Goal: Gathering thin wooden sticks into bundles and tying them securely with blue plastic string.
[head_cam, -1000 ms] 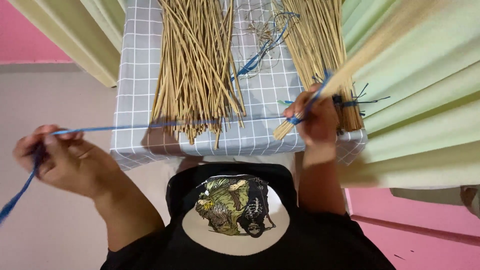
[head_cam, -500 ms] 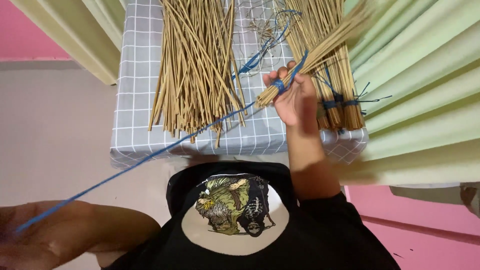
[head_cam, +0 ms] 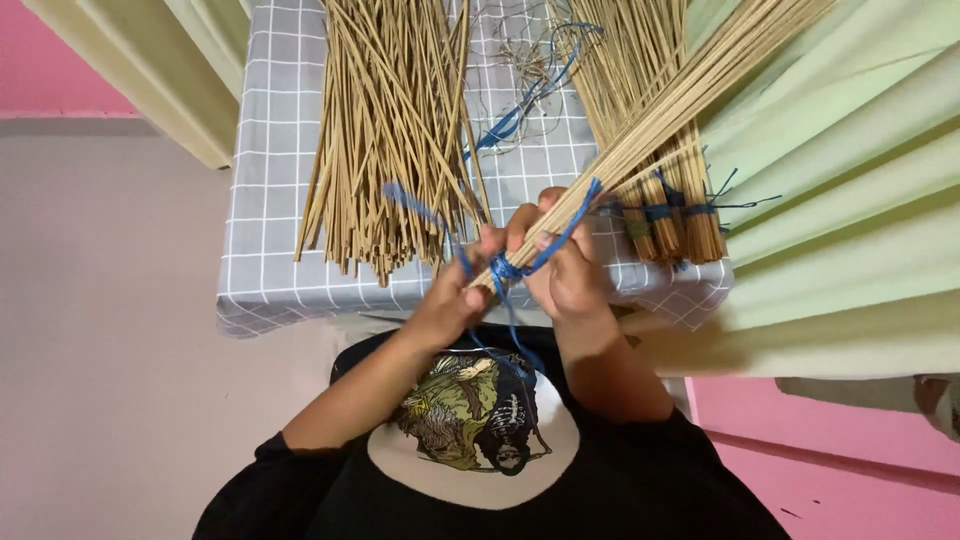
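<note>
Both hands closed: right hand [head_cam: 572, 270] grips stick bundle [head_cam: 640, 150], left hand [head_cam: 452, 298] pinches blue string [head_cam: 512, 268] | loose sticks [head_cam: 390, 130] at 11 o'clock | tied bundles [head_cam: 670, 225] at 2 o'clock on checked cloth [head_cam: 270, 180]

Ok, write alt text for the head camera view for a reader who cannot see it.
Seen from above, a person's left hand and right hand meet at the end of a thin bundle of tan sticks, wrapping blue string around it. Behind lie a loose stick pile and tied bundles on a grey checked cloth.
</note>
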